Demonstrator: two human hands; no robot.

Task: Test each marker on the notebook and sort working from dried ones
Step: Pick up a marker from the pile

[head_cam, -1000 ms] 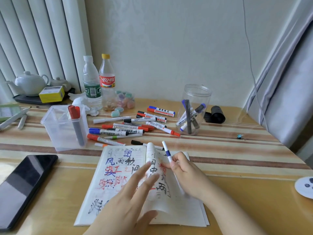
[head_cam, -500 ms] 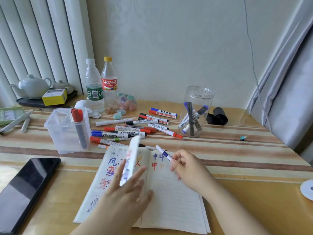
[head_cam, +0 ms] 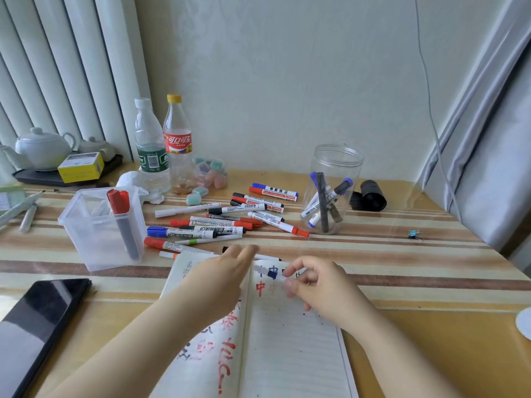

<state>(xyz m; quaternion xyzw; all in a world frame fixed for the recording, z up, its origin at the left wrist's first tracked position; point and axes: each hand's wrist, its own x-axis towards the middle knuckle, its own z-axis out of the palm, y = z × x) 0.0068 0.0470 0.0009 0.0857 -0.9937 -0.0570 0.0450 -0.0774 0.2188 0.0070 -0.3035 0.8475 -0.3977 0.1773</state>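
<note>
Left hand [head_cam: 221,271] has reached forward over striped table [head_cam: 373,248].

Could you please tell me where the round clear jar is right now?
In the head view, the round clear jar stands right of the loose marker pile, beside a black roll.

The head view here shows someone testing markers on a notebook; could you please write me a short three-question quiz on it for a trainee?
1. True or false: the right hand holds a blue-capped marker over the notebook.
2. Which container holds the red-capped marker? A) the round jar B) the square tub C) the teapot
3. Fill in: the left hand reaches forward with its fingers ____.

Key: 1 true; 2 B; 3 straight.
</note>
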